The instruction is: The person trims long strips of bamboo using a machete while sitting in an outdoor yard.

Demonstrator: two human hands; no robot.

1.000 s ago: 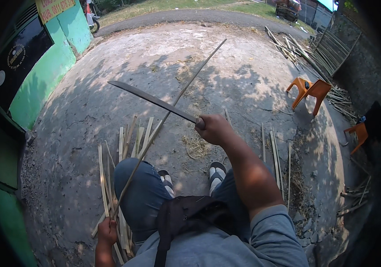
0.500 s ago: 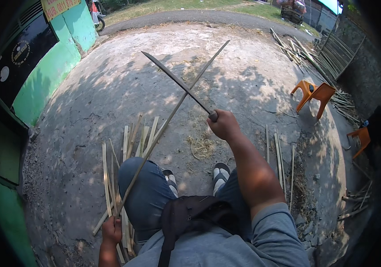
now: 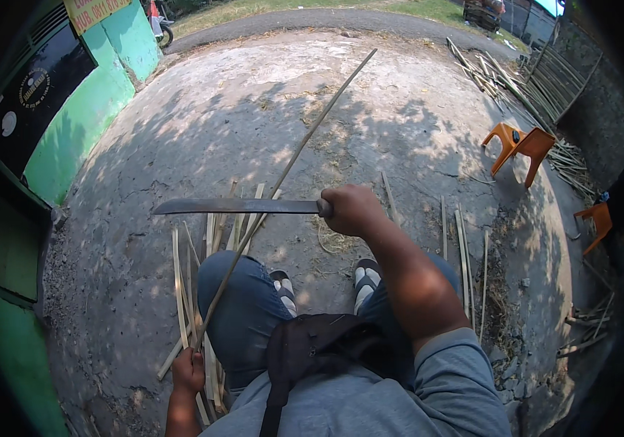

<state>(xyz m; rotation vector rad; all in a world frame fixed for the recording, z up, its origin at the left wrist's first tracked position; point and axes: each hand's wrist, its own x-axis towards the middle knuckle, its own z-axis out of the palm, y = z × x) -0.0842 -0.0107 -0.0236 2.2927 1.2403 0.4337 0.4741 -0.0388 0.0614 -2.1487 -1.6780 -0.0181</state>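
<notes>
My right hand [image 3: 352,209] is shut tight around the handle of a long knife [image 3: 235,207]. The blade lies flat and points to my left, out over my left knee. It crosses on top of a long thin bamboo stick [image 3: 290,164].

My left hand [image 3: 188,371] is down low by my left leg, closed around the near end of that stick. The stick runs up and away from me, over my knee, and its far end points toward the far side of the concrete ground [image 3: 203,124].

A pile of short bamboo strips [image 3: 195,291] lies on the ground just beside my left leg. More strips [image 3: 465,255] lie on the ground by my right leg.

My feet in sandals [image 3: 366,277] rest on the ground in front of me. An orange plastic chair [image 3: 519,146] stands well apart, toward the far right edge of the ground. A green wall [image 3: 101,87] runs along the left edge.
</notes>
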